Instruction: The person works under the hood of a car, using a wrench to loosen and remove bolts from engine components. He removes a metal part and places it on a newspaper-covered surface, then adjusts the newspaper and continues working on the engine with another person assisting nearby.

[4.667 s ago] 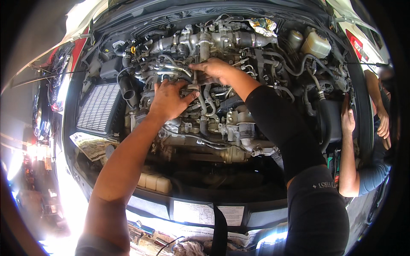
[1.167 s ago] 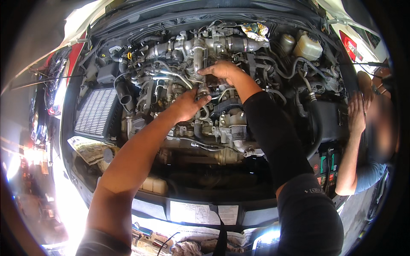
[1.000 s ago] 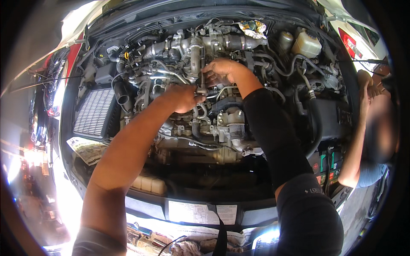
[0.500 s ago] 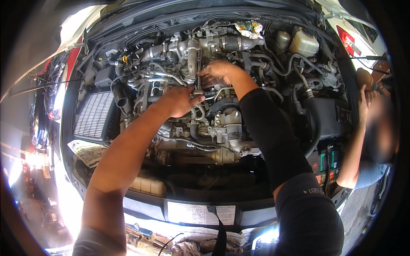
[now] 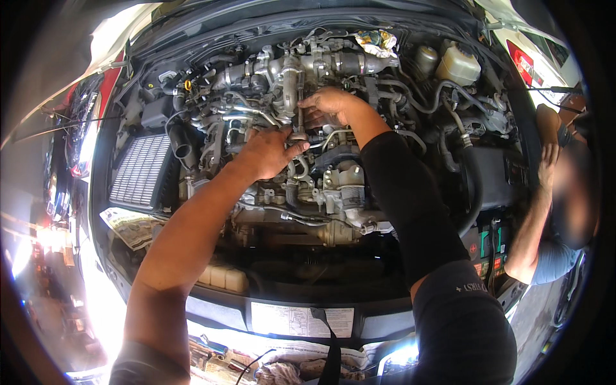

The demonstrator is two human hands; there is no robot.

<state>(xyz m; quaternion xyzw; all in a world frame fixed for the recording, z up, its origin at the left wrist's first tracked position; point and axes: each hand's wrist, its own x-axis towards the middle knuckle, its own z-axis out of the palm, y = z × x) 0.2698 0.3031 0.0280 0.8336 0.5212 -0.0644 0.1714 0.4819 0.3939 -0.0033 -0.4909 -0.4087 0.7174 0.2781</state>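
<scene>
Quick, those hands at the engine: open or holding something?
Left hand: closed on the head of a metal tool.
Right hand: at the tool's shaft; whether it grips cannot be told.

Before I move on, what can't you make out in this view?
Head view: what the metal tool meets underneath; the tool itself and the left hand cover that spot.
Head view: whether the right hand grips the tool or merely touches it; too small and shaded.
Head view: how far the battery runs leftward; the dark sleeve hides that side.
Head view: the rest of the rag; the lower edge cuts it off.
</scene>
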